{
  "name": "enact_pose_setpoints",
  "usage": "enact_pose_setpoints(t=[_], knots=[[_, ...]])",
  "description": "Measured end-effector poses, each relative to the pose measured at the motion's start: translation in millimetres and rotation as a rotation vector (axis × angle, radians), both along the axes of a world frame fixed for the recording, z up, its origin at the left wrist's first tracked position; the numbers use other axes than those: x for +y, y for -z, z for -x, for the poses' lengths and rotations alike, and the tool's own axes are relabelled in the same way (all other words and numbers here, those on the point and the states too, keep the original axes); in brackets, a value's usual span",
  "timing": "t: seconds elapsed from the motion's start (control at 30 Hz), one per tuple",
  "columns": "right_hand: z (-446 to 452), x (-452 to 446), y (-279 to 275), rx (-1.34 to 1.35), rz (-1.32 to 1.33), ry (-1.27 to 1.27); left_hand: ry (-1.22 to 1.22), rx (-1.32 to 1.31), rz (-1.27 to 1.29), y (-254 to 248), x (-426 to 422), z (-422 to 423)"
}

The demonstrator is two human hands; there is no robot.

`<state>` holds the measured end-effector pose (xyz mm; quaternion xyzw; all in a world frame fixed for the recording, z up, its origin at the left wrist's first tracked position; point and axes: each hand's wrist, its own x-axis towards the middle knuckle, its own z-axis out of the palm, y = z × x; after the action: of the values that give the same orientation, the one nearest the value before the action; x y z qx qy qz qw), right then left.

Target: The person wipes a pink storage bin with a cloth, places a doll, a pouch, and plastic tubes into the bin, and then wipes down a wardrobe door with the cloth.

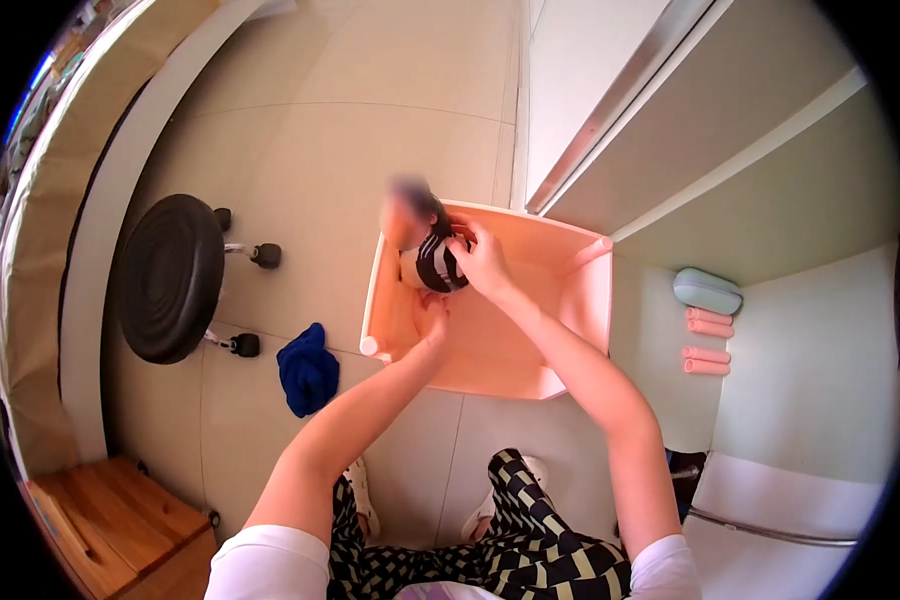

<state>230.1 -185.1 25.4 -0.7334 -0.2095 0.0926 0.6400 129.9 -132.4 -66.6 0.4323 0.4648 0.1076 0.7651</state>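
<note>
A small doll-like figure (440, 262) with dark hair and a black top with white stripes is upright at the left end of a pink plastic bin (545, 235). Its head is blurred. My right hand (482, 262) is closed on the upper side of the striped top, fingers bent over it. Lower down, my left hand (432, 316) holds the figure near its base, with its fingers partly hidden. Both forearms reach over the bin's near rim.
A black round stool (173, 278) on casters stands left, near a crumpled blue cloth (308, 370). A wooden box (120, 525) is at lower left. On the right, several pink tubes (708, 328) lie by a pale blue-grey case (708, 291). A white panel (590, 90) rises behind the bin.
</note>
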Motion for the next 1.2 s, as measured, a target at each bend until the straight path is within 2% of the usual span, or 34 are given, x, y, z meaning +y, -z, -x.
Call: enact_pose_setpoints(t=[0.03, 0.07, 0.13, 0.2, 0.23, 0.27, 0.33, 0.4, 0.47, 0.5, 0.6, 0.73, 0.77, 0.8, 0.83, 0.87, 0.93, 1.03, 1.1, 1.2], knots=[[-1.0, 0.5, 3.5, 0.000, 0.002, 0.008, 0.008, 0.000, 0.002, 20.3, -2.6, 0.3], [-1.1, 0.3, 7.3, -0.059, 0.085, 0.042, -0.075, -0.208, 0.007, 40.4, -4.1, 2.6], [1.7, -0.4, 11.5, -0.108, 0.175, 0.095, -0.142, -0.407, 0.021, 76.4, 1.6, 5.2], [5.5, -0.5, 9.4, -0.070, 0.216, 0.171, 0.031, -0.244, -0.101, 101.8, 13.8, 3.6], [7.8, -1.0, 6.2, -0.059, 0.232, 0.189, -0.038, -0.493, -0.084, 158.0, 2.4, -5.4], [9.5, -1.7, 7.4, -0.061, 0.196, 0.195, -0.023, -0.495, -0.072, 139.8, 1.7, -3.4], [9.0, -0.2, 16.0, -0.037, 0.142, 0.204, -0.052, -0.137, 0.059, 80.2, 14.6, 2.1], [10.9, -2.5, 11.2, -0.039, 0.227, 0.227, 0.069, -0.358, 0.122, 142.2, 17.3, 4.9], [14.0, -6.5, 4.5, -0.052, 0.213, 0.232, -0.077, -0.141, 0.105, 48.8, -11.1, 18.2], [15.2, -8.8, 2.0, -0.069, 0.237, 0.215, 0.090, -0.001, 0.054, 14.3, -13.8, 29.1], [18.1, -18.7, -11.6, -0.031, 0.221, 0.170, 0.241, 0.001, 0.041, -23.1, -34.3, 45.0], [22.8, -47.0, -45.0, -0.084, 0.066, 0.175, 0.406, -0.105, -0.063, -81.2, -64.0, 41.4], [22.9, -60.5, -55.9, -0.093, 0.080, 0.192, 0.450, -0.243, -0.157, -103.1, -71.0, 36.6], [22.9, -76.4, -69.0, -0.029, -0.033, 0.212, 0.485, -0.383, -0.253, -122.7, -77.5, 30.3], [24.3, -93.0, -83.7, 0.036, -0.149, 0.227, 0.492, -0.392, -0.244, -140.1, -86.5, 23.7], [26.0, -115.9, -103.5, 0.067, -0.161, 0.256, 0.535, -0.521, -0.242, -157.9, -97.9, 17.1], [26.4, -160.4, -121.0, 0.027, -0.290, 0.372, 0.645, -0.695, -0.228, -180.1, -120.7, 5.5], [26.6, -235.3, -137.0, -0.017, -0.173, 0.598, 0.830, -0.692, -0.218, -205.9, -160.6, -11.2], [26.0, -285.5, -134.3, 0.038, -0.148, 0.776, 0.934, -0.697, -0.224, -211.8, -187.4, -25.7], [24.3, -348.4, -136.5, 0.230, 0.041, 1.006, 1.023, -0.656, -0.154, -204.7, -229.0, -55.7]])
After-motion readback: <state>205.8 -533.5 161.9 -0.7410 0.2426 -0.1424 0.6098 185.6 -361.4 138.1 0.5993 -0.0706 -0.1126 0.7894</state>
